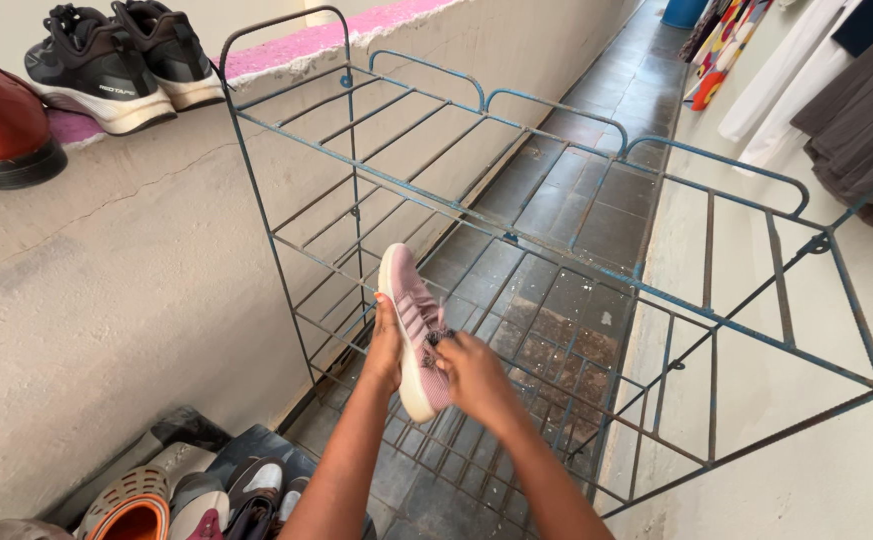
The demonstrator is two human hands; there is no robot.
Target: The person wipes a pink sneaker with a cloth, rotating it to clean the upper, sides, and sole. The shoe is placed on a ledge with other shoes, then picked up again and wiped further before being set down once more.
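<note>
The shoe (pixel 416 335) was a light pink knitted sneaker with a white sole and dark laces. It was held in the air in front of a blue metal rack (pixel 517 240), about at the level of the lower shelves, with the toe pointing up and the sole turned to the left.

The left hand (pixel 385 350) was closed around the sole side of the shoe, with the fingers behind it and the thumb at the edge. The right hand (pixel 472 372) was curled over the upper part, and its fingertips were pressed at the laces. Both hands were tight on the shoe.

On the ledge of the wall stood a pair of black sneakers (pixel 117 60) and a brown leather shoe (pixel 2 125). Below on the floor, near the left arm, lay a pile of other shoes (pixel 187 495).
</note>
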